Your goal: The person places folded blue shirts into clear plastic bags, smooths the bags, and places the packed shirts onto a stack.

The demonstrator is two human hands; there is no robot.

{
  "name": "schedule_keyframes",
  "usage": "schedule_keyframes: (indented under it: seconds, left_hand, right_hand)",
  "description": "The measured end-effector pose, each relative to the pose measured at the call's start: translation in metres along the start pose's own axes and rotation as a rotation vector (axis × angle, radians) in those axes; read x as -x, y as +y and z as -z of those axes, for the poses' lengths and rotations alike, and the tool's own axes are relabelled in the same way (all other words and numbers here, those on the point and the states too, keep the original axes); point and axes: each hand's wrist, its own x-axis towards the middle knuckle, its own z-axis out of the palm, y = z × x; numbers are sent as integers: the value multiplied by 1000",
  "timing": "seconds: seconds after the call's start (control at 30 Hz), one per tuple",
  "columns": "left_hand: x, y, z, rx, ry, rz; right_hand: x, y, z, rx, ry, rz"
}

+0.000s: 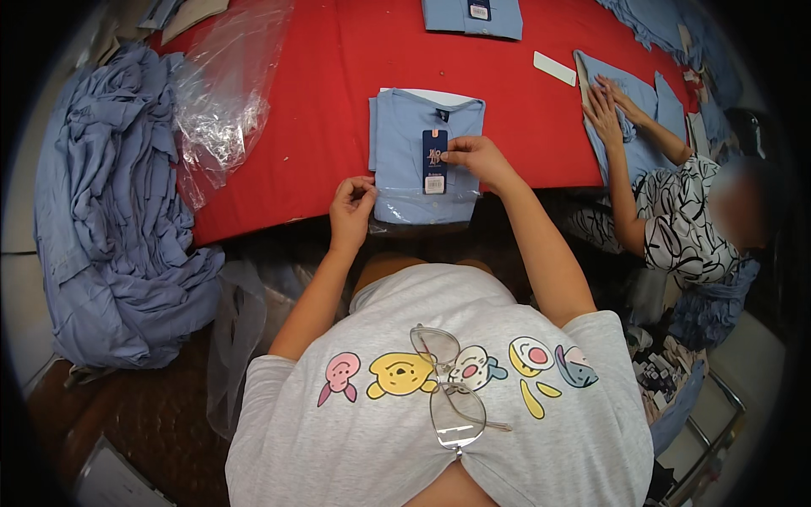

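Observation:
A folded light blue shirt (397, 144) lies at the near edge of the red table, with white card showing along its top. Clear plastic, apparently a bag (414, 196), covers its lower part. My left hand (351, 211) is closed in a pinch at the lower left corner, on the edge of this plastic. On the shirt's front rests a dark blue hang tag (433, 144) with a white sticker low on it. My right hand (480, 160) pinches the tag's right edge between thumb and fingers.
Blue garments (118, 203) are heaped at the left, beside loose clear plastic bags (228, 101). Another folded shirt (498, 19) lies at the far side. To the right, a co-worker's hands (610, 110) press on a blue garment (650, 139), near a white card strip (554, 68).

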Motion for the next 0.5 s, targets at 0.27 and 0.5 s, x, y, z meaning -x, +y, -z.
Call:
schedule_keyframes:
  seconds: [0.27,0.5]
  left_hand:
    - [-4,1,3,-102,-6,14]
    - [-11,41,4,-398,-185,-7]
  right_hand:
    - [40,10,11,226,102,100]
    - [69,42,16,344,-7,258]
